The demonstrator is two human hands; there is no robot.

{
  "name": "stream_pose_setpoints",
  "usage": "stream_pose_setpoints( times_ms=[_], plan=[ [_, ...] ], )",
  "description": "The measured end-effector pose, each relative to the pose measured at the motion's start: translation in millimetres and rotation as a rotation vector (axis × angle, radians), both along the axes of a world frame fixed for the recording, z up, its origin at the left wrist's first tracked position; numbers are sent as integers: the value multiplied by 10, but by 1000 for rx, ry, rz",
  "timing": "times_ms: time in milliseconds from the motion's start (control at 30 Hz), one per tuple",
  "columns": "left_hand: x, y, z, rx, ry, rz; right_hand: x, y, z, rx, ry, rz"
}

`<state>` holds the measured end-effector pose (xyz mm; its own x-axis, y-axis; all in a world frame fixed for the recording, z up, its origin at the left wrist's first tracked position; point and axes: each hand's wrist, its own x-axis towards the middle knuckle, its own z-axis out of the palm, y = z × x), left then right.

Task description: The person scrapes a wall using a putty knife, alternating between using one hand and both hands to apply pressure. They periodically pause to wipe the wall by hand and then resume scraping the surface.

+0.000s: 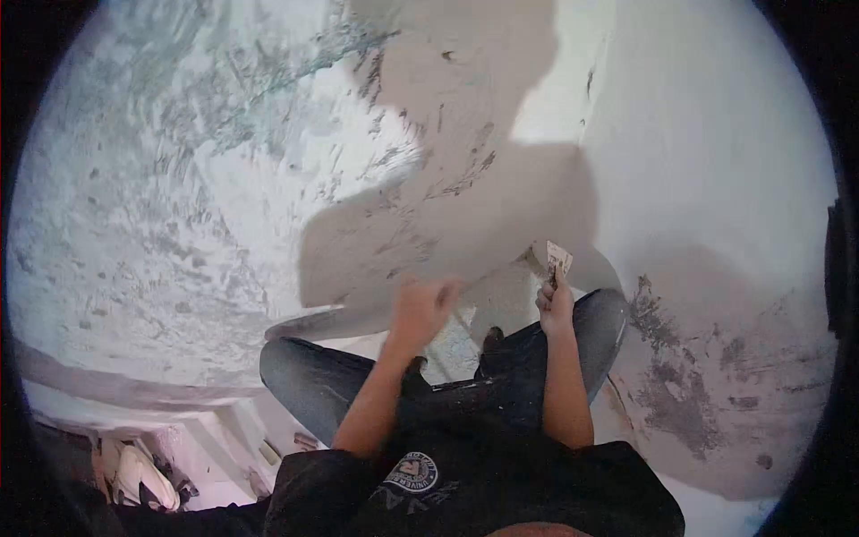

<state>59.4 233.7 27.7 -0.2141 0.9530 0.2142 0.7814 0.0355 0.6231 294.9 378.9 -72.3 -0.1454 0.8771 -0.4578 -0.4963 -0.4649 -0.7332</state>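
Note:
In front of my right knee, my right hand [557, 309] is closed around a putty knife [558, 257]. Its flat, whitish, stained blade points up and away from me. My left hand [423, 313] hangs in front of the patchy wall [358, 215], above my left thigh. It is smeared by motion and its fingers look curled, but I cannot make out whether they hold anything. Dark scrape marks and uneven white coating cover the wall, and my shadow falls across it.
A second wall [716, 215] meets the first at a corner on the right, with a dark rough patch [676, 394] low on it. My bent knees flank the corner. At the lower left lie a pale bundle [143, 474] and small pieces [269, 452] on the floor.

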Motion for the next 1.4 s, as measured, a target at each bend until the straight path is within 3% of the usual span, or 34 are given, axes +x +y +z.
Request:
stream_pose_setpoints(
  times_ms=[33,100,133,200,233,267,333,400,433,500,533,600,733,767,833,900,967,1067,1133,1167,1200,1267,1400],
  plan=[
    [-55,-139,152,-2,-4,13,-38,-7,0,5,-9,5],
    [-145,-328,376,161,-140,283,-117,-78,29,11,-16,-2],
    [-152,-397,311,162,-139,281,-176,-141,89,46,-12,42],
    [-151,-588,10,412,-195,309,-350,-316,257,82,-3,80],
    [-177,-636,-149,515,-2,120,-474,-448,380,69,-18,115],
    [-118,-657,-122,513,-4,113,-584,-591,498,52,-39,152],
    [110,-687,41,608,306,-29,-802,-888,706,67,-41,335],
    [228,-654,234,619,283,-46,-926,-1139,888,22,-54,557],
    [231,-639,294,640,273,-67,-967,-1246,825,18,-50,544],
    [145,-647,322,550,321,-78,-1054,-1398,680,719,-92,647],
    [100,-684,329,447,365,-71,-1100,-1454,765,714,-91,635],
    [-52,-739,319,487,292,-81,-1180,-1521,1013,327,32,687],
    [-412,-993,451,664,391,346,-1097,-1460,1149,109,-158,650],
    [-436,-1046,428,676,390,337,-1019,-1353,1096,203,-96,646],
    [-523,-1159,407,695,168,601,-927,-1203,1138,263,-181,557],
    [-285,-1037,467,858,82,538,-951,-1108,1096,337,-238,484],
    [-90,-878,620,735,46,197,-1048,-1154,1278,349,-217,506],
    [129,-336,998,577,348,-132,-1046,-1148,1214,352,-114,575],
    [192,21,1095,504,480,-377,-1054,-1033,751,1560,-925,228],
    [208,211,1133,494,569,-491,-1040,-1008,1020,971,-565,513],
    [208,381,1184,478,579,-525,-1043,-1036,901,950,-550,486],
    [216,726,1302,182,626,-620,-1203,-735,830,905,-447,380],
    [203,1304,1389,94,806,-704,-1642,-156,791,866,-254,242]
  ],
)
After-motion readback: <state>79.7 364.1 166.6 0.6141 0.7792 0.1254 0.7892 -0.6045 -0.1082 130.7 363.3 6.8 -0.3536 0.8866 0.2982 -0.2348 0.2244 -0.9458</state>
